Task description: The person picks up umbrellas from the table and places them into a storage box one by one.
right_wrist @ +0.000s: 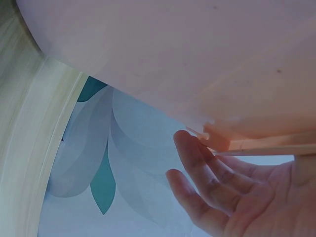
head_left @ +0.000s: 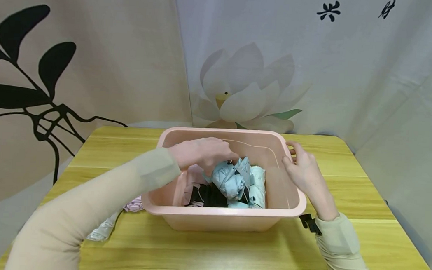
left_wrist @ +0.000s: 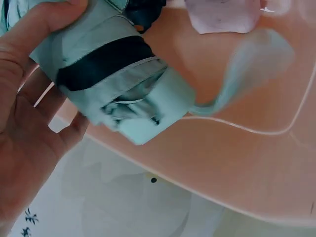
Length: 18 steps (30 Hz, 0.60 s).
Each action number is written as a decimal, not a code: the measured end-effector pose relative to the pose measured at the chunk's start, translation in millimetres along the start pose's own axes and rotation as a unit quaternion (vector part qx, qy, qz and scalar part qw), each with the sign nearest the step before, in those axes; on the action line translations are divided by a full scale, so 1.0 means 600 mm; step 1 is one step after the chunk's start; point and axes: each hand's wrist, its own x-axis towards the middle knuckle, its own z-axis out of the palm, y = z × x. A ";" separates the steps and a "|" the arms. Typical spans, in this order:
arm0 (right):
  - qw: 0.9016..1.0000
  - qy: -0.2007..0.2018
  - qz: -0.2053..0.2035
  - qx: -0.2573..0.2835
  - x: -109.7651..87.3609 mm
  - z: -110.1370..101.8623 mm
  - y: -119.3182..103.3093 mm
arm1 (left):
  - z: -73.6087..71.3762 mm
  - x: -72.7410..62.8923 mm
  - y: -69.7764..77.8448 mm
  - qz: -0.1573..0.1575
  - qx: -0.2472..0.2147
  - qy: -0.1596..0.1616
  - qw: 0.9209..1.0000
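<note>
A pink plastic basin (head_left: 226, 213) stands on the wooden table. Inside it my left hand (head_left: 207, 151) grips a light-blue bundle that looks like a folded umbrella (left_wrist: 98, 54); a dark band crosses its fabric and a loose pale strap (left_wrist: 256, 69) trails from its end. The thumb lies over the fabric, fingers beneath. My right hand (head_left: 303, 169) holds the basin's right rim, thumb at the inner side; in the right wrist view its fingers (right_wrist: 207, 185) curl under the rim. Beside the bundle lies a pale-blue patterned roll (head_left: 257, 187), with black cloth (head_left: 212, 196) and a pink piece (head_left: 194, 179) at left.
Left of the basin, a silvery item (head_left: 103, 229) and a purple crumpled piece (head_left: 134, 204) lie on the table (head_left: 230, 260), partly hidden by the left sleeve. A printed curtain (head_left: 131, 55) hangs behind the table's back edge.
</note>
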 end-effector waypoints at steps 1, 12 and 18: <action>1.000 -0.001 0.001 0.000 0.000 0.000 0.000 | 0.002 0.002 0.001 0.001 0.001 -0.005 1.000; 1.000 -0.007 0.006 0.003 -0.002 -0.001 -0.001 | 0.016 0.012 0.008 0.012 0.045 -0.053 0.997; 1.000 -0.005 0.005 0.001 -0.001 0.001 0.000 | 0.022 0.020 0.007 0.014 0.061 -0.075 0.995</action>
